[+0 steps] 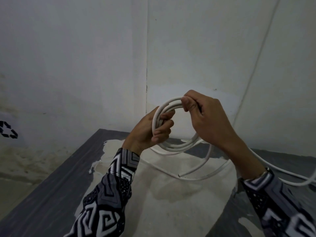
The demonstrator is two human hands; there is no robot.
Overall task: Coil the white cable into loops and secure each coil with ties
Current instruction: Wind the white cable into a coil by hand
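Note:
A white cable (pixel 177 146) is wound into a small round coil of several loops, held up above a grey table (pixel 51 185). My left hand (pixel 150 132) grips the coil's left side, fingers closed around the strands. My right hand (pixel 205 117) pinches the top of the coil between thumb and fingers. A loose cable end (pixel 179 175) hangs below the coil, and the rest of the cable trails off to the right past my right wrist. Small white ties (pixel 93 168) lie on the table to the left.
A pale cloth or sheet (pixel 171 194) covers the middle of the table. White walls meet in a corner behind the hands. Another thin white cable (pixel 253 69) runs up the right wall. A black recycling mark (pixel 7 130) shows at far left.

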